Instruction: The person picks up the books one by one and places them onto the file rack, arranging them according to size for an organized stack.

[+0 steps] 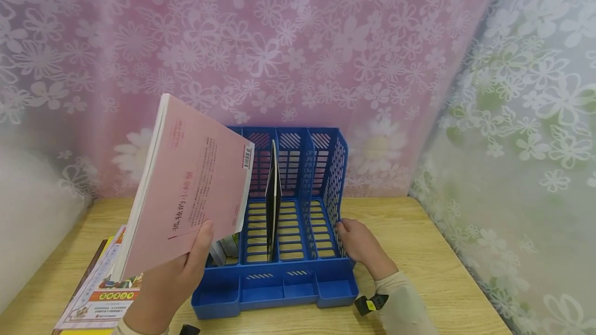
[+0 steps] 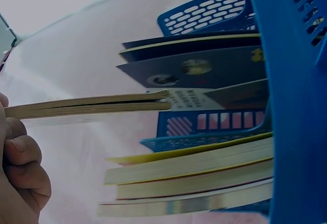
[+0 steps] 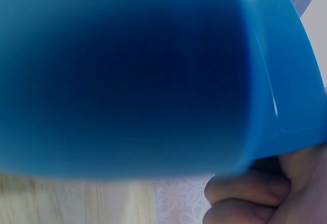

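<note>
A thin pink book (image 1: 195, 185) is in my left hand (image 1: 165, 283), thumb on its back cover, tilted in the air over the left part of a blue desktop file rack (image 1: 261, 296). In the left wrist view the book's page edge (image 2: 87, 105) points toward the gap between dark thin books (image 2: 204, 65) and a group of thicker books (image 2: 194, 175) in the rack. My right hand (image 1: 365, 247) grips the rack's right side wall (image 1: 339, 185). In the right wrist view its curled fingers (image 3: 245, 193) show under the blue plastic.
Several books in a stack (image 1: 104, 299) lie on the wooden table (image 1: 419, 268) at left, partly behind the raised book and left arm. A dark thin book (image 1: 273, 206) stands in the rack's middle. Pink floral curtain (image 1: 288, 40) hangs behind; a pale floral sheet (image 1: 526, 169) is at right.
</note>
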Available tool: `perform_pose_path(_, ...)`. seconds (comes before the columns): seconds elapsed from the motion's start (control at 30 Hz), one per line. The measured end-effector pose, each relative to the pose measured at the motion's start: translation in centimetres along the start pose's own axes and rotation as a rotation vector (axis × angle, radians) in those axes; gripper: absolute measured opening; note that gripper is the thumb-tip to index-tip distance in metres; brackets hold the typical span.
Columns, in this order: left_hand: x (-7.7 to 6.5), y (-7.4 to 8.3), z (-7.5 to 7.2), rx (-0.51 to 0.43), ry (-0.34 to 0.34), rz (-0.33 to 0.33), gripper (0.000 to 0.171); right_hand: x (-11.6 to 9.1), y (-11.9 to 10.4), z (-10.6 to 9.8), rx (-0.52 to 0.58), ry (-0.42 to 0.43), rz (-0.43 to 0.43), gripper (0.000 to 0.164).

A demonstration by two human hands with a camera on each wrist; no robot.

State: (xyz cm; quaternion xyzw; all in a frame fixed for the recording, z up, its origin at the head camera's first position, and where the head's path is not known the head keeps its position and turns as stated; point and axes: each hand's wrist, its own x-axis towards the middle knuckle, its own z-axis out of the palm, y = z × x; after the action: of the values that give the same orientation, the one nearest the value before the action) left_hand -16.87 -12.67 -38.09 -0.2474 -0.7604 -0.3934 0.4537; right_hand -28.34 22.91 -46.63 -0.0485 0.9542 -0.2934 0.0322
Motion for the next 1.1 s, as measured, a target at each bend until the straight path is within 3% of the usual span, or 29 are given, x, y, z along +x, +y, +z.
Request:
perform_pose_path(0.3,-0.4,-0.6,0.9,-0.02,-0.036,-0.046,0.063,0.0,-0.5,-0.2,-0.017,0.012,-0.024,0.037)
perform_pose_path(0.57,-0.4,-1.1,1.4,-0.004,-0.097,-0.159,0.063,-0.2,-0.6,-0.5,-0.018,0.001,-0.018,0.039)
perform_pose_path(0.83,-0.7,-0.9,2.1,0.163,-0.171,-0.212,0.045,-0.4,0.2,-0.4,-0.041,0.011,-0.003,0.041)
perform_pose_path(1.1,-1.0,-1.0,2.3,0.19,-0.193,-0.26,0.039,-0.3,0.4,0.0,-0.011,0.005,-0.011,0.044)
